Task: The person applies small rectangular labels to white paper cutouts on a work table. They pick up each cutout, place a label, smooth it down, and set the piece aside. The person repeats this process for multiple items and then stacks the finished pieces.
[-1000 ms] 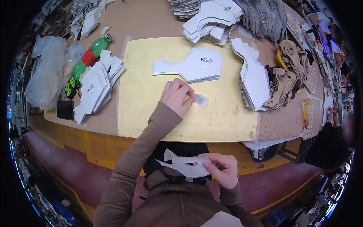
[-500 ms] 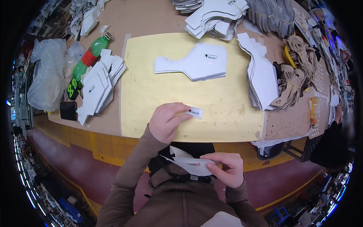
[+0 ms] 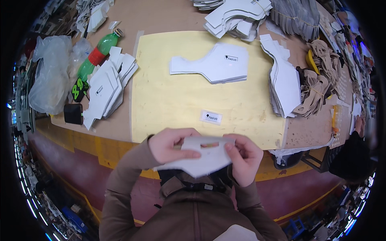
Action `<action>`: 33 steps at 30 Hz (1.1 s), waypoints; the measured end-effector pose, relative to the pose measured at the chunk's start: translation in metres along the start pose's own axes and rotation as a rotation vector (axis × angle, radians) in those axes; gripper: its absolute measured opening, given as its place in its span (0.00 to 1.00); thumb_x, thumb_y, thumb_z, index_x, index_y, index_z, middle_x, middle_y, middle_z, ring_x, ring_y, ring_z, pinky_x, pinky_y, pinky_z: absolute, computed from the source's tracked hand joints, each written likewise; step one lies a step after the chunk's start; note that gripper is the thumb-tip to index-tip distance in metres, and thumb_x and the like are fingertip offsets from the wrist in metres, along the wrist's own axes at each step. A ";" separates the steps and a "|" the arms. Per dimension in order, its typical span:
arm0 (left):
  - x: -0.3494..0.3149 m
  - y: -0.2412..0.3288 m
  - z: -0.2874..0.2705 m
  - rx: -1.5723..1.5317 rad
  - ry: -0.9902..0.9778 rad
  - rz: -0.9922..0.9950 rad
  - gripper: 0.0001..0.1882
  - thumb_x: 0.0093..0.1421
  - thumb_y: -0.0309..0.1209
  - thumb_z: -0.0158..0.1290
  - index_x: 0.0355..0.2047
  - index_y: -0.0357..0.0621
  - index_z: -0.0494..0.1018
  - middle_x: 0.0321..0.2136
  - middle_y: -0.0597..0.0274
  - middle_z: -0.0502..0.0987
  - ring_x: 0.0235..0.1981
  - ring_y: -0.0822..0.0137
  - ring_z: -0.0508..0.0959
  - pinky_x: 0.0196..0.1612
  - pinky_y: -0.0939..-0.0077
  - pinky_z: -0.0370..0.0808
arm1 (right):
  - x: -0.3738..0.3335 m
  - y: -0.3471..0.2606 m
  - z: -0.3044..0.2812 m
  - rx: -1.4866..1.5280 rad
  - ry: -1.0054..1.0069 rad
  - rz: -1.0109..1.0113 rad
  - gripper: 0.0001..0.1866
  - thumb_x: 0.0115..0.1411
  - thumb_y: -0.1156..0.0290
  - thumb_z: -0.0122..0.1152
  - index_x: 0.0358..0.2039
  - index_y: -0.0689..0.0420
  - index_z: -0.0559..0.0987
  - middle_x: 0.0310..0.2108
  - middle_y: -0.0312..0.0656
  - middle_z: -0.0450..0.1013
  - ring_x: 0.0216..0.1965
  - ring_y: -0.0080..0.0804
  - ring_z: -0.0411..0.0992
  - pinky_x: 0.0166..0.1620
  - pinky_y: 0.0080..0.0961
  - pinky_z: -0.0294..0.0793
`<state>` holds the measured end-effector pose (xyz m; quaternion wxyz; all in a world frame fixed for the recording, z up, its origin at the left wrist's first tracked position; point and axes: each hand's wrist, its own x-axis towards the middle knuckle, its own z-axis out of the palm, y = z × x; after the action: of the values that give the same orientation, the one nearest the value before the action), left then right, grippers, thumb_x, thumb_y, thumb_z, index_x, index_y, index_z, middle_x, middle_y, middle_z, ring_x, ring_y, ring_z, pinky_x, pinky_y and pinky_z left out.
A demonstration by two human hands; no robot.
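Note:
At the table's front edge, a white cut shoe-upper-like piece (image 3: 203,160) with a narrow rectangular slot is held up between both hands, slightly blurred. My left hand (image 3: 171,145) pinches its left side, thumb on top. Its right side is gripped by my right hand (image 3: 244,160), thumb pressed on it beside the slot. Just beyond, a small white rectangular label (image 3: 211,117) with dark print lies flat on the yellow sheet (image 3: 161,104), touched by neither hand. Farther up the sheet rests a stack of white cut pieces (image 3: 225,66), the top one bearing a similar dark printed mark.
To the left are fanned white pieces (image 3: 105,90), a green bottle (image 3: 106,43), a black wallet-like object (image 3: 73,114) and a clear plastic bag (image 3: 50,76). On the right lie more white pieces (image 3: 284,80) and beige bundles (image 3: 313,90). Grey bundles (image 3: 295,18) sit behind.
My left hand has left the label and come down to grip the slotted piece. My right hand has raised that piece to the table edge, and it now faces up flatter.

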<state>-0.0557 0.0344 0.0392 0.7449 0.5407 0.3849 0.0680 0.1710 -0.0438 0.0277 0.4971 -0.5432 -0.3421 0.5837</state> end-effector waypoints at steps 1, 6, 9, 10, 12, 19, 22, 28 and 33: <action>0.008 0.000 -0.005 0.005 0.010 -0.061 0.16 0.60 0.28 0.63 0.47 0.36 0.75 0.36 0.62 0.81 0.39 0.75 0.77 0.45 0.77 0.74 | 0.006 0.005 0.000 -0.011 0.025 -0.018 0.10 0.63 0.81 0.59 0.45 0.69 0.79 0.34 0.41 0.80 0.35 0.18 0.76 0.38 0.13 0.73; 0.033 0.001 -0.027 0.625 0.180 0.173 0.11 0.64 0.31 0.55 0.43 0.40 0.74 0.24 0.49 0.77 0.27 0.51 0.80 0.33 0.61 0.76 | 0.024 0.022 0.003 0.008 0.127 -0.022 0.11 0.63 0.82 0.60 0.46 0.68 0.79 0.37 0.42 0.79 0.36 0.19 0.77 0.41 0.15 0.75; 0.036 0.004 -0.029 0.655 0.201 0.198 0.12 0.63 0.30 0.52 0.46 0.41 0.70 0.25 0.44 0.76 0.29 0.41 0.78 0.34 0.54 0.75 | 0.027 0.026 0.008 0.001 0.212 -0.063 0.09 0.62 0.83 0.61 0.44 0.67 0.79 0.36 0.43 0.78 0.35 0.20 0.77 0.39 0.17 0.76; 0.038 0.004 -0.028 0.633 0.214 0.173 0.13 0.63 0.30 0.53 0.47 0.41 0.70 0.25 0.44 0.76 0.29 0.42 0.78 0.33 0.54 0.75 | 0.028 0.027 0.008 -0.090 0.229 -0.070 0.09 0.62 0.83 0.62 0.43 0.67 0.79 0.35 0.43 0.78 0.35 0.21 0.77 0.39 0.17 0.77; 0.043 0.003 -0.022 0.604 0.280 0.176 0.14 0.64 0.30 0.53 0.49 0.41 0.69 0.26 0.45 0.76 0.29 0.45 0.78 0.35 0.59 0.74 | 0.031 0.028 0.005 -0.304 0.220 -0.098 0.07 0.61 0.83 0.62 0.41 0.66 0.80 0.33 0.43 0.78 0.33 0.22 0.78 0.37 0.18 0.77; 0.053 -0.004 -0.010 0.514 0.400 0.012 0.19 0.59 0.33 0.59 0.49 0.43 0.69 0.25 0.48 0.77 0.26 0.53 0.76 0.33 0.67 0.71 | 0.042 0.034 -0.010 -0.579 0.131 -0.198 0.06 0.57 0.84 0.65 0.36 0.66 0.81 0.29 0.39 0.76 0.27 0.19 0.74 0.32 0.15 0.72; 0.053 -0.004 -0.004 0.473 0.475 0.011 0.20 0.58 0.33 0.61 0.49 0.43 0.70 0.25 0.49 0.77 0.27 0.54 0.76 0.33 0.66 0.71 | 0.046 0.033 -0.011 -0.642 0.121 -0.216 0.07 0.56 0.83 0.66 0.37 0.64 0.82 0.29 0.40 0.76 0.25 0.21 0.73 0.29 0.16 0.71; 0.057 -0.009 0.001 0.544 0.552 0.086 0.17 0.57 0.32 0.61 0.46 0.43 0.72 0.23 0.53 0.78 0.26 0.54 0.75 0.34 0.66 0.71 | 0.050 0.033 -0.011 -0.687 0.109 -0.220 0.08 0.55 0.82 0.68 0.37 0.61 0.82 0.28 0.39 0.75 0.23 0.23 0.70 0.26 0.19 0.69; 0.058 -0.014 0.004 0.576 0.597 0.136 0.17 0.56 0.31 0.61 0.45 0.42 0.72 0.21 0.53 0.77 0.24 0.53 0.75 0.31 0.65 0.71 | 0.050 0.033 -0.012 -0.701 0.110 -0.208 0.08 0.55 0.82 0.68 0.37 0.62 0.82 0.28 0.39 0.74 0.22 0.22 0.70 0.25 0.18 0.69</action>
<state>-0.0172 0.0553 -0.0012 0.4131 0.7076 0.5504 0.1604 0.1797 -0.0066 -0.0196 0.3553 -0.6733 -0.5475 0.3473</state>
